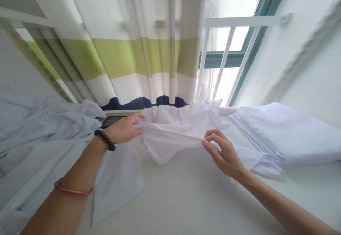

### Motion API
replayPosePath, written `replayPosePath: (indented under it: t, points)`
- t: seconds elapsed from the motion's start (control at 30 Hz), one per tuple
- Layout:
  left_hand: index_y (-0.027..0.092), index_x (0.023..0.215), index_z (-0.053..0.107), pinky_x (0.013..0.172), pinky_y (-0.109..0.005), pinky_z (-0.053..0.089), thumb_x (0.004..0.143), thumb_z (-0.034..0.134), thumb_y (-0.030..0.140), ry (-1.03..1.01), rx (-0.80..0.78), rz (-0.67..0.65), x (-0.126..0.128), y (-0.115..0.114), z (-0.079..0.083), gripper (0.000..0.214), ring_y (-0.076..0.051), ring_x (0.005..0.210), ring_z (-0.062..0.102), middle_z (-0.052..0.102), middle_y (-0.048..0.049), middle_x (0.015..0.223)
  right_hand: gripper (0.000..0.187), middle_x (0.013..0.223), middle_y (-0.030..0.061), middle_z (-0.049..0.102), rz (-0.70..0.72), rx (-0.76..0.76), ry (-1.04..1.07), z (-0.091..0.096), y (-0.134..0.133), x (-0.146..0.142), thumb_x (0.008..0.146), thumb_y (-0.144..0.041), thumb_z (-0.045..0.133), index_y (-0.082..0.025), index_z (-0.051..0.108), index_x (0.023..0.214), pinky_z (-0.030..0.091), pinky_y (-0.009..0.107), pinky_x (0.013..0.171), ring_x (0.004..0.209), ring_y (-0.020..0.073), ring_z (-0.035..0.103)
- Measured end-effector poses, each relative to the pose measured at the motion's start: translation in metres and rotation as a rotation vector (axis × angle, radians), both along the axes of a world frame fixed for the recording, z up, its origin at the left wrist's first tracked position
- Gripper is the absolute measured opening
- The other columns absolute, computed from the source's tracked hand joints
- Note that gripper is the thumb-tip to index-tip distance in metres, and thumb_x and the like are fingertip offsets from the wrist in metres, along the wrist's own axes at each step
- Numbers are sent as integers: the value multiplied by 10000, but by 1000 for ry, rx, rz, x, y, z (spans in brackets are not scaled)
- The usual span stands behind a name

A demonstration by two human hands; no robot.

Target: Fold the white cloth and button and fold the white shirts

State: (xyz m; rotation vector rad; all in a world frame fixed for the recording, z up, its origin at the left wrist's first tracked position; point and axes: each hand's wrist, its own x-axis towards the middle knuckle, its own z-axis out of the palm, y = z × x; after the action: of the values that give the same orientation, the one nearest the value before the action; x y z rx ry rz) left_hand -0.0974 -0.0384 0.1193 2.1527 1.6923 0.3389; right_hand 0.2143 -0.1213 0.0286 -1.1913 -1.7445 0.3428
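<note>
No text, label, brand or number can be read anywhere in the frame. The white cloth (173, 134) in the middle is plain, and the striped curtain (128, 57) in the upper part shows only colour bands.

Centre: garment (176, 135) lay on bench (186, 199), left hand (124, 130) at its left edge, right hand (223, 153) at its right | Left: loose cloth heap (39, 132) | Right: folded stack (287, 135) | Behind: curtain (133, 57) hung, window (234, 0) to its right
</note>
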Motion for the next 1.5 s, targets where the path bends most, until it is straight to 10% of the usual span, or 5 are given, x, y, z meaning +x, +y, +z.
replayPosePath:
  t: [0.17, 0.47, 1.0, 1.27, 1.5]
  points:
    - [170, 803, 626, 649, -262, 424, 810, 491, 404, -52, 463, 181, 14, -3, 11, 270, -152, 645, 534, 560, 20, 652, 184, 856, 29, 539, -51, 78, 85, 4, 3, 0, 944, -310, 448, -225, 489, 786, 411, 308, 721, 804, 176, 514]
    - [135, 896, 563, 494, -247, 499, 793, 588, 424, -961, -208, 126, 18, 13, -22, 308, -144, 591, 575, 597, -1, 703, 165, 1007, 57, 543, -58, -87, -5, -10, 10, 5, 929, -369, 471, -226, 517, 861, 430, 258, 587, 852, 178, 519]
    - [190, 967, 508, 681, -184, 431, 715, 635, 186, -953, -215, -111, 0, 9, -17, 282, -88, 715, 549, 614, 71, 765, 211, 1055, 43, 608, 71, -499, -587, 25, 0, 25, 831, -125, 459, -218, 541, 1001, 448, 332, 794, 939, 203, 587]
    - [125, 753, 599, 712, -266, 433, 671, 669, 494, -579, -441, -441, -29, -2, 1, 384, -161, 716, 567, 650, -1, 729, 194, 834, 22, 603, 53, -539, -877, 50, -18, 43, 803, -73, 419, -219, 538, 757, 408, 301, 630, 733, 192, 588]
    - [137, 884, 668, 824, -304, 461, 721, 418, 819, -255, -719, -596, 14, -14, -1, 744, -208, 858, 613, 689, -64, 898, 419, 1137, 72, 568, 169, -544, -816, 41, -28, 19, 774, -263, 641, -214, 527, 1175, 459, 402, 837, 981, 258, 573]
